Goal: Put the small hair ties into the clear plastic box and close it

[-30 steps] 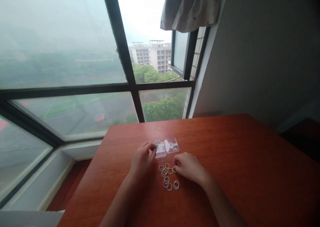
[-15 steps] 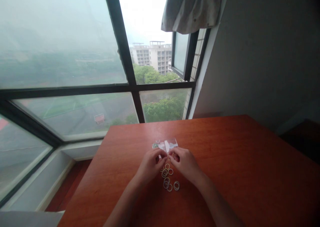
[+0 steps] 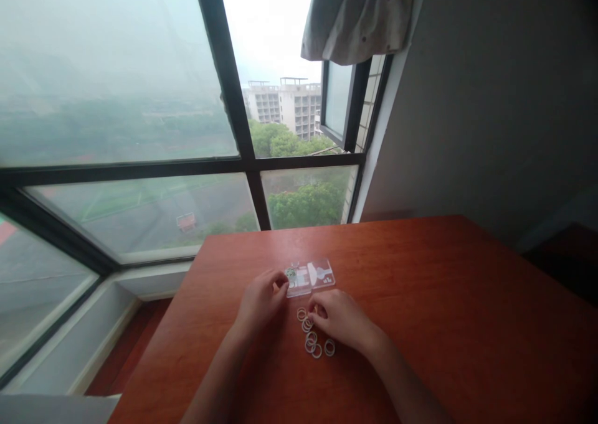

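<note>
Several pale rings (image 3: 311, 342) lie loosely grouped on the table, some overlapping. My right hand (image 3: 343, 317) is just over the far end of this group, thumb and forefinger closed; anything between them is hidden. At the left edge of a small clear plastic box (image 3: 299, 292) is my left hand (image 3: 261, 298), with its fingers curled and the tips pressed together. What that hand holds, if anything, I cannot make out. Small greenish pieces (image 3: 290, 273) sit in the box's left part. Its clear lid (image 3: 327, 273) lies opened out to the right.
The reddish-brown wooden table (image 3: 420, 274) reaches to a dark-framed window (image 3: 252, 162) in front. A grey curtain (image 3: 359, 19) hangs at the top, beside an opened pane. On the right is a bare wall (image 3: 476, 100).
My hands, together in front of the box before, have moved apart. The left went left to the box's side; the right came back over the rings. The box now shows more fully.
</note>
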`<action>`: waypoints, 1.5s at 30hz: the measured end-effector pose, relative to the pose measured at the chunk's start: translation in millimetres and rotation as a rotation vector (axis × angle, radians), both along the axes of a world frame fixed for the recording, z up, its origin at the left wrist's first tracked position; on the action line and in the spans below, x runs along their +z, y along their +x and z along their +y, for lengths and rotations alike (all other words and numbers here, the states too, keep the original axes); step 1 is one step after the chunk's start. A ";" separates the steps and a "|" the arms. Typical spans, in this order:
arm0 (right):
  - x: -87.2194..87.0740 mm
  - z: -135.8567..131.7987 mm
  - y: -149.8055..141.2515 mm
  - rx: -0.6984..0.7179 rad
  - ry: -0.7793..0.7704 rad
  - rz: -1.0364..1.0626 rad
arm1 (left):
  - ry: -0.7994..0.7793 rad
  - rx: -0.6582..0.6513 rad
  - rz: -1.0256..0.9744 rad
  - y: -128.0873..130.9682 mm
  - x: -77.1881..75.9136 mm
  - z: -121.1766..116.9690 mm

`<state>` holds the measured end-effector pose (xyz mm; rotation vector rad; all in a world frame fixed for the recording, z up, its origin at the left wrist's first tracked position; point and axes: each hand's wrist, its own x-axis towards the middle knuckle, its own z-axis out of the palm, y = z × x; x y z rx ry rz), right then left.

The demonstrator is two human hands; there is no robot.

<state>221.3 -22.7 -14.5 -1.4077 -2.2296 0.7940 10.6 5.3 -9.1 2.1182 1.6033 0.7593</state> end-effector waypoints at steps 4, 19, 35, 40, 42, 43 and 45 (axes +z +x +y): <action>0.3 0.2 0.4 0.000 0.000 -0.024 | 0.008 0.014 0.016 1.2 -0.7 -0.5; 1.3 -3.4 -2.8 0.033 0.003 -0.182 | 0.020 0.019 0.041 3.6 3.9 -1.7; 2.1 8.4 -0.6 -0.212 0.072 0.139 | -0.050 -0.198 -0.184 29.0 8.3 -12.1; 1.4 8.6 -0.3 -0.216 0.104 0.184 | -0.051 -0.200 -0.183 34.5 7.1 -14.9; 2.1 7.9 -0.2 -0.212 0.114 0.190 | -0.044 -0.192 -0.165 33.3 5.7 -14.2; 2.7 7.5 0.0 -0.213 0.115 0.191 | -0.036 -0.183 -0.155 31.9 5.1 -13.5; 4.3 7.1 0.3 -0.223 0.113 0.183 | -0.016 -0.149 -0.139 27.4 4.0 -11.1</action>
